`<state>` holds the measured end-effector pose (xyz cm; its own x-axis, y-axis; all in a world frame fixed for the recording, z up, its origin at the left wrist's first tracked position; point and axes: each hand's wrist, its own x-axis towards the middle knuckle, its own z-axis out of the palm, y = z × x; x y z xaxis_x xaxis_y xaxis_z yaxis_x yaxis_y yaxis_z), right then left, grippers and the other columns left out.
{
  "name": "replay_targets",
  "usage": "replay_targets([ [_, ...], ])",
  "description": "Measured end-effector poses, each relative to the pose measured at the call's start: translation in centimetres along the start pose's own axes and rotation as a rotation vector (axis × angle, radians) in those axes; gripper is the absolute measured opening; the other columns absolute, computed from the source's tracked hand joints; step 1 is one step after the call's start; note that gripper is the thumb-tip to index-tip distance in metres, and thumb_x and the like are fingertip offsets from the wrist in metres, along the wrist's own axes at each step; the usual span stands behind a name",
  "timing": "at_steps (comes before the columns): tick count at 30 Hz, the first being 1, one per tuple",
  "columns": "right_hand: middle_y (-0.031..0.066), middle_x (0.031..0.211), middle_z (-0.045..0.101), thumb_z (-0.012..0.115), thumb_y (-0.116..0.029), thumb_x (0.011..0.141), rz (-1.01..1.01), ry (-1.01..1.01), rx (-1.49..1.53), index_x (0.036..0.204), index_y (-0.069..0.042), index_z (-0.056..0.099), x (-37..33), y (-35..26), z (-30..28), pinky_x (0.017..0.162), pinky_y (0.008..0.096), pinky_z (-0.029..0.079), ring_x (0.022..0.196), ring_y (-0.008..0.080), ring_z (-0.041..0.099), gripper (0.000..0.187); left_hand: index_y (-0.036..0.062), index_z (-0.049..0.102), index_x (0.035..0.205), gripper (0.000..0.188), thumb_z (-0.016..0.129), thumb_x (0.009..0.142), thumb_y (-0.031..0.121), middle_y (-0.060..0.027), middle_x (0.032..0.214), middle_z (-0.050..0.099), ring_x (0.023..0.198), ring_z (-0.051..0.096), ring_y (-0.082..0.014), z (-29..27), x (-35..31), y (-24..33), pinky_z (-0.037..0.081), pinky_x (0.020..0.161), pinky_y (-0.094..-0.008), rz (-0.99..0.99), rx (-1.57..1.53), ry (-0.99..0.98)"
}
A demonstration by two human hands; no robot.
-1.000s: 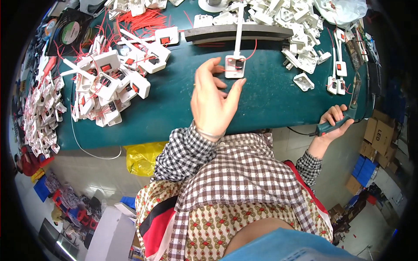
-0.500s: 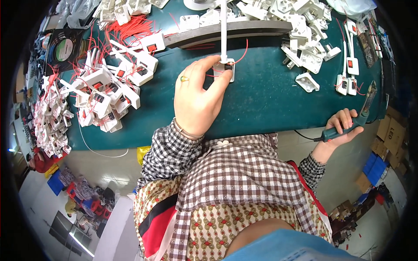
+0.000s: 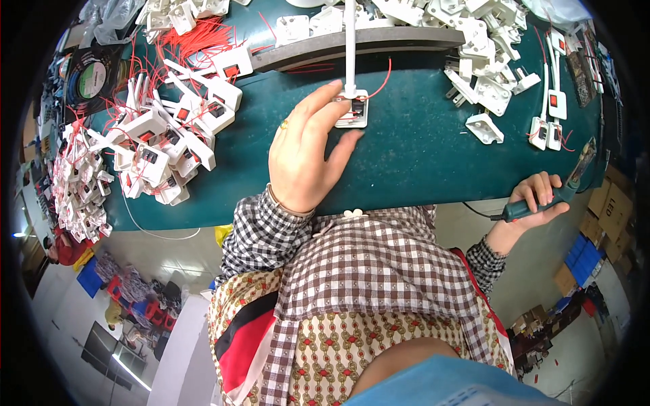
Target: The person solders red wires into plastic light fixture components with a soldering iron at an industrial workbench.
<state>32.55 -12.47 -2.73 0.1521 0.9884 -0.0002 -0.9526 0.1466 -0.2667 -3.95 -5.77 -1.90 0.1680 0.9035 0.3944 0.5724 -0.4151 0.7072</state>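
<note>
My left hand (image 3: 302,145) is over the green table, its thumb spread away from its fingers. The fingertips lie at the left side of a small white plastic housing (image 3: 361,123) with a black part inside and a loose red wire. I cannot tell whether they touch it. A white tube (image 3: 350,54) runs from the housing toward the far side, crossing a dark curved bar (image 3: 406,40). At the table's right front edge, my right hand (image 3: 531,201) is closed around the teal handle of a corded soldering iron (image 3: 558,196), its metal tip pointing up and away.
At left lies a heap of white housings (image 3: 156,149) with switches and red wires. Behind it are loose red wires (image 3: 196,40) and a wire spool (image 3: 93,80). White plug parts (image 3: 484,88) pile up at far right, near a few wired switch pieces (image 3: 555,105).
My left thumb and fingers have opened off the white housing, and its inside shows more. My right hand keeps its grip on the soldering iron, shifted slightly right in view.
</note>
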Motion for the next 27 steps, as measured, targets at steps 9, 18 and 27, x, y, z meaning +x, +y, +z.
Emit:
replay_targets([
  [9, 0.0008, 0.072, 0.046, 0.074, -0.02, 0.074, -0.008, 0.002, 0.025, 0.102, 0.0, 0.051, 0.0, 0.1, -0.4, 0.049, 0.0203, 0.048, 0.068, 0.0101, 0.048, 0.041, 0.0032, 0.056, 0.104, 0.044, 0.073, 0.064, -0.003, -0.0132, 0.1, 0.063, 0.085, 0.064, -0.0251, 0.4, 0.1, -0.2, 0.052, 0.07, -0.0295, 0.154, -0.01, 0.059],
  [18, 0.0006, 0.072, 0.046, 0.074, -0.02, 0.075, -0.015, -0.02, 0.017, 0.103, 0.0, 0.051, -0.1, -0.3, -0.4, 0.05, 0.0203, 0.048, 0.069, 0.0102, 0.048, 0.041, 0.0032, 0.053, 0.104, 0.048, 0.077, 0.063, -0.002, -0.0165, 0.102, 0.063, 0.084, 0.064, -0.0259, -0.4, -0.3, -0.3, 0.053, 0.07, -0.0299, 0.238, -0.049, 0.269],
  [27, 0.0, 0.074, 0.047, 0.076, -0.014, 0.072, 0.012, -0.035, 0.003, 0.102, -0.002, 0.051, 0.3, -0.4, -0.6, 0.052, 0.0195, 0.046, 0.07, 0.0102, 0.049, 0.04, 0.0037, 0.048, 0.11, 0.058, 0.078, 0.061, -0.004, -0.0161, 0.102, 0.061, 0.088, 0.064, -0.0271, -2.1, -1.3, 0.3, 0.052, 0.071, -0.0316, 0.272, -0.025, 0.36],
])
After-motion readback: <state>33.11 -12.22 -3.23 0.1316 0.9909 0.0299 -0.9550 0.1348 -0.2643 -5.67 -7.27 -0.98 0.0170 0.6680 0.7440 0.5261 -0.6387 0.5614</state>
